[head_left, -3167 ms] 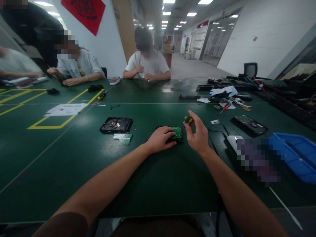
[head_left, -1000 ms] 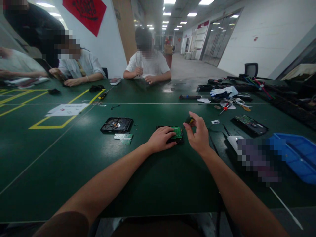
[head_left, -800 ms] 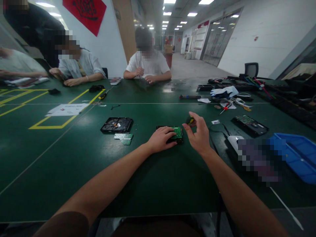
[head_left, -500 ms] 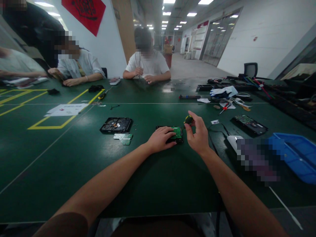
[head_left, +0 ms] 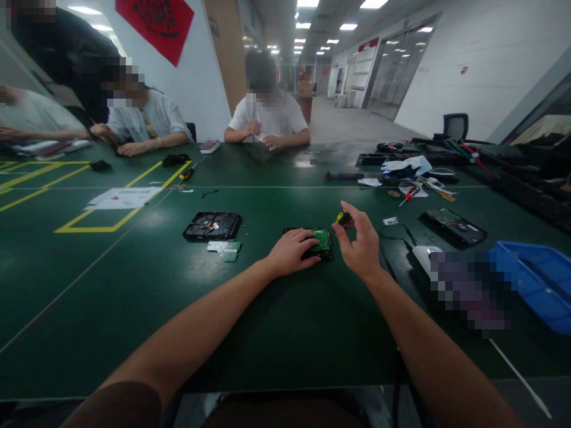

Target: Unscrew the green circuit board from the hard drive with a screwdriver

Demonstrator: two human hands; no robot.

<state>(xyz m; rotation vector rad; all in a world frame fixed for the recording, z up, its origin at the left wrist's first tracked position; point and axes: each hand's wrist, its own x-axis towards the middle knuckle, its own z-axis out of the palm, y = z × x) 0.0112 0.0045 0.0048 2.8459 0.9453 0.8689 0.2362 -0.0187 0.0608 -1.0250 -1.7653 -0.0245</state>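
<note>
A hard drive (head_left: 323, 241) with a green circuit board on top lies flat on the table in front of me. My left hand (head_left: 296, 252) rests across its left part and holds it, thumb along the near edge, fingers over the board. Just right of the drive, my right hand (head_left: 358, 236) pinches the black and yellow handle of a screwdriver (head_left: 342, 217) between thumb and fingers. The shaft slants down toward the drive's right edge; its tip is too small to make out. Further left sit an opened hard drive (head_left: 213, 226) and a loose circuit board (head_left: 225, 250), with tiny screws nearby.
On the right are another hard drive (head_left: 454, 226), a blue tray (head_left: 535, 279), a white device (head_left: 423, 261) with a cable, and a red-handled screwdriver (head_left: 409, 194). Gloves (head_left: 408, 166) lie beyond. Several people are around the far side of the green table (head_left: 285, 333).
The screwdriver handle has turned in my right hand, showing more yellow. My left hand stays on the hard drive. The whole view has shifted slightly.
</note>
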